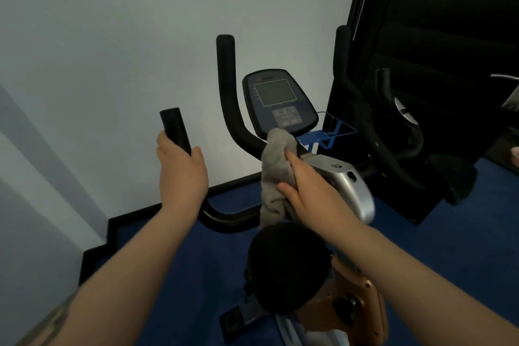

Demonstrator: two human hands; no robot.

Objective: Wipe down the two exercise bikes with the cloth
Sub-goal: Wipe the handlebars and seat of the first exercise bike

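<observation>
Cloth (276, 166) gripped by right hand (309, 188) below console (279, 101), left hand (181, 168) fingers around handlebar (175, 130).

Fuzzy grey cloth (276, 166), matt black handlebar (227, 87), glossy silver housing (354, 191)

— Where did the one view look from?
— From the person's head, forward and steeply down, close over the exercise bike (283, 166), whose saddle (286, 267) sat near the bottom edge.
— And ahead?
— It faced the pale wall (112, 36), with both forearms reaching in from below. The wide lens bent the edges.
</observation>
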